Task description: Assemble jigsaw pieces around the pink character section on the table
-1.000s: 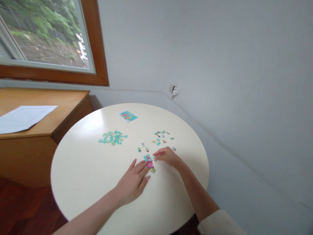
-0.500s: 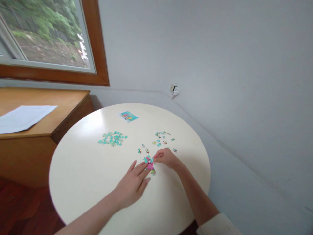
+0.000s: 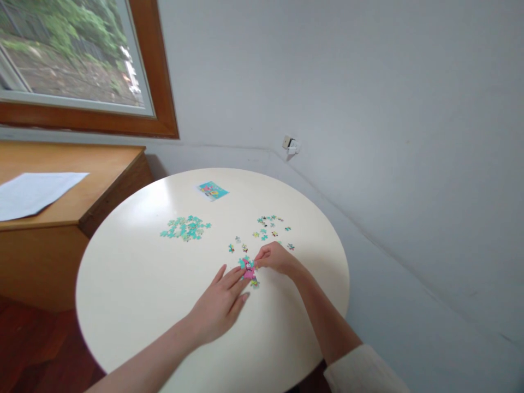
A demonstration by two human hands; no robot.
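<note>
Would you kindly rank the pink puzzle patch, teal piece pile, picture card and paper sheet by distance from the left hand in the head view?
1. pink puzzle patch, at the left hand fingertips
2. teal piece pile, ahead-left
3. picture card, far table edge
4. paper sheet, on the left desk

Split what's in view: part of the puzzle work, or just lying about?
In use: left hand and right hand at the pink assembled patch; loose mixed pieces; teal piece pile; picture card; round table.
Lying about: paper sheet, wooden desk, wall socket.
</note>
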